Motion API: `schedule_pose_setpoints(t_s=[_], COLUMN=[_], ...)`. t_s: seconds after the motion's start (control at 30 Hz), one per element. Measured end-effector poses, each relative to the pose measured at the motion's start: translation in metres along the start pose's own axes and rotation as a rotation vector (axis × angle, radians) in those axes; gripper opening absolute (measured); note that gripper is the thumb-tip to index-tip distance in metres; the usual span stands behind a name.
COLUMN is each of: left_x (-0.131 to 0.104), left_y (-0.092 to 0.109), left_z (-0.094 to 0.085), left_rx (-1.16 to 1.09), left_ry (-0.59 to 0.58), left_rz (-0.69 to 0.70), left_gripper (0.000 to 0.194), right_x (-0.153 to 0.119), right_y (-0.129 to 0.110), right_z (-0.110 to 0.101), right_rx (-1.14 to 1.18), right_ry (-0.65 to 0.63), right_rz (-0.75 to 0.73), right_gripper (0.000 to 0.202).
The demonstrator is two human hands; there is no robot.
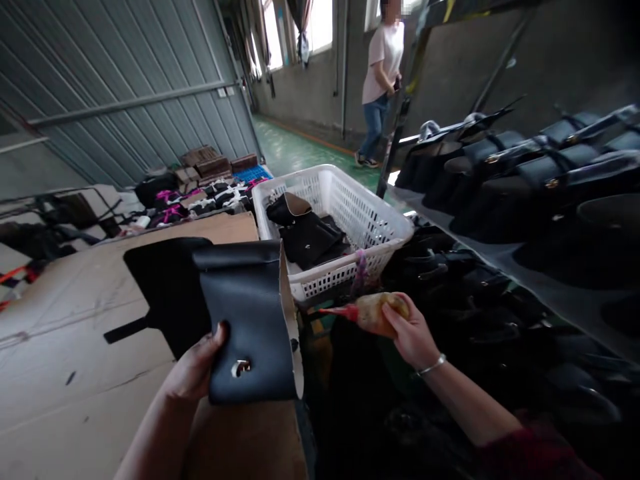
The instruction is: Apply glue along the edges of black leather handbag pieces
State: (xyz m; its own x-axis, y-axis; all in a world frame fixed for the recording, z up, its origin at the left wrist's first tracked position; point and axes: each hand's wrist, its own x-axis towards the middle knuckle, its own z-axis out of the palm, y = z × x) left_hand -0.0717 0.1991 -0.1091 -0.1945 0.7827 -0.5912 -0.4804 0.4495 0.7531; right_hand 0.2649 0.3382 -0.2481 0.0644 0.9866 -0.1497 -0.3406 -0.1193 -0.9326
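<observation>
A black leather bag piece (250, 300) with a metal clasp is gripped by my left hand (197, 367), thumb on its front face. Its open edge faces right, and a black flap with a narrow strap (167, 287) extends from it to the left, over the cardboard. My right hand (413, 333) is wrapped round a glue bottle (375, 313) with a red tip, which points left toward the bag piece without touching it. Behind both hands, a white plastic basket (385, 230) holds more black leather pieces (310, 243).
Cardboard (60, 320) covers the surface at the left. Bundled pieces (200, 197) lie behind it, near a corrugated metal wall (125, 60). Black bags (540, 167) line a rack at the right. A person (383, 73) stands in the back aisle.
</observation>
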Motion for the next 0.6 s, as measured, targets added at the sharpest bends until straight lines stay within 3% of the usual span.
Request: schedule_pose_setpoints(t_s=[0.17, 0.43, 0.6], left_x=[0.004, 0.002, 0.002], left_y=[0.000, 0.000, 0.000], left_z=[0.017, 0.011, 0.013], left_rx=[0.039, 0.048, 0.057], left_ry=[0.005, 0.000, -0.001], left_rz=[-0.005, -0.001, -0.003], left_gripper=[0.065, 0.064, 0.067], right_x=[0.004, 0.014, 0.023], right_y=[-0.007, -0.013, -0.003], right_z=[0.015, 0.049, 0.057], right_rx=[-0.173, -0.222, -0.219], right_ry=[-0.111, -0.217, -0.258], right_rz=[-0.111, -0.108, -0.101], right_gripper=[0.046, 0.043, 0.041])
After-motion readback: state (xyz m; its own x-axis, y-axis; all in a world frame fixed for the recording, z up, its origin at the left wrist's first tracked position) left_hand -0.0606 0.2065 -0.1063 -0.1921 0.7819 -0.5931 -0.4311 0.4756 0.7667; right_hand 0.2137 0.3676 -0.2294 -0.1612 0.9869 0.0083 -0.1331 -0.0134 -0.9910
